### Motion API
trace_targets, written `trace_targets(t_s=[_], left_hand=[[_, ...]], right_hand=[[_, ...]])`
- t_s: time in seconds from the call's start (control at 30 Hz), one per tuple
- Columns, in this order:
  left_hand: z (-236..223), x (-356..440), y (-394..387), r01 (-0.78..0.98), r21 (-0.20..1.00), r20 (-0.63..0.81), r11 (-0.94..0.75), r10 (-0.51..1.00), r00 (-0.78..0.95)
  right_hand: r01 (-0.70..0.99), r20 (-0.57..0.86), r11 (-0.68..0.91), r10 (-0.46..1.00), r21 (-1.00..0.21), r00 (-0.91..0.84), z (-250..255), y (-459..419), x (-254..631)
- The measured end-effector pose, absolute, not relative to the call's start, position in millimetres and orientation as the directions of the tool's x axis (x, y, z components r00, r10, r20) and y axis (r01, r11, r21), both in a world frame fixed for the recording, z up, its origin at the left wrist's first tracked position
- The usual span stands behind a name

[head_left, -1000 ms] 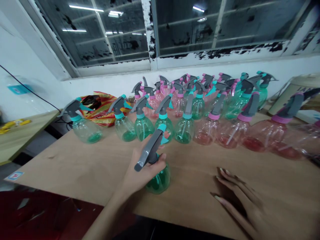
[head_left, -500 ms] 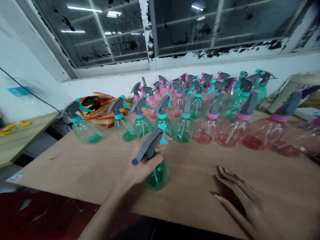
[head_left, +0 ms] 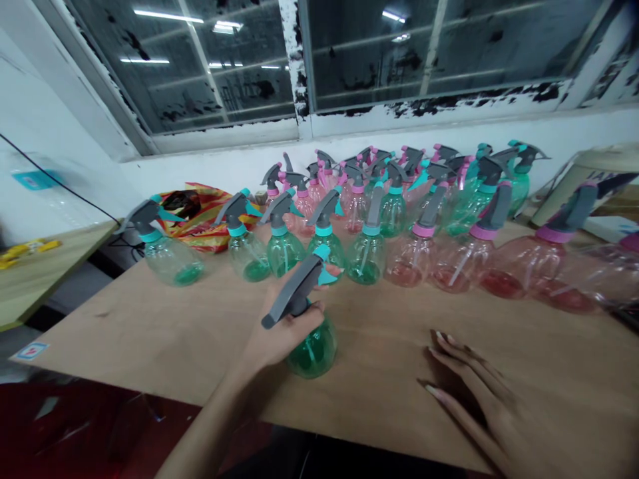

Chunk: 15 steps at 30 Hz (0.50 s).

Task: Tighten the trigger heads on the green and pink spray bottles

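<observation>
My left hand (head_left: pixel 279 331) is wrapped round the neck of a green spray bottle (head_left: pixel 313 350) with a grey trigger head and teal nozzle. The bottle stands on the wooden table (head_left: pixel 150 332), a little in front of a row of similar green bottles (head_left: pixel 284 249). My right hand (head_left: pixel 479 399) lies flat on the table to the right, fingers stretched out and apart, holding nothing.
Behind stand several green and pink spray bottles (head_left: pixel 424 253) in rows up to the white wall under the window. A lone green bottle (head_left: pixel 167 253) stands at the left. A red and yellow bag (head_left: pixel 200 219) lies behind it. A cream container (head_left: pixel 589 179) lies at the far right.
My left hand has shifted the green bottle slightly away from me toward the row. My right hand has stayed flat on the table.
</observation>
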State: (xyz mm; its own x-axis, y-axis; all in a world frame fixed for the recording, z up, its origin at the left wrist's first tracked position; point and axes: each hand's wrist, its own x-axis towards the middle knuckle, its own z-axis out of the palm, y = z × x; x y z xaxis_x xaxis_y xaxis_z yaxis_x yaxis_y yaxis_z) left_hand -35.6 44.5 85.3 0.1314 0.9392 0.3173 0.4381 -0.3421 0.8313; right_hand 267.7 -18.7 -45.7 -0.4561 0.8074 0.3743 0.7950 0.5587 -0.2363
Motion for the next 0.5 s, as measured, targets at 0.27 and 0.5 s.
trace_targets(t_s=[0.27,0.5], left_hand=[[85.7,-33.8,40.4,0.425,0.844,0.305,-0.327,0.945,0.121],[84.1,-34.1,41.0,0.454,0.844,0.266,-0.284,0.958,0.104]], right_hand=[[0.851,0.454,0.445,0.842,-0.278,-0.292,-66.3,-19.4,264.6],[0.807,0.45,0.461,0.848,-0.369,-0.278,-65.3,-20.3,264.6]])
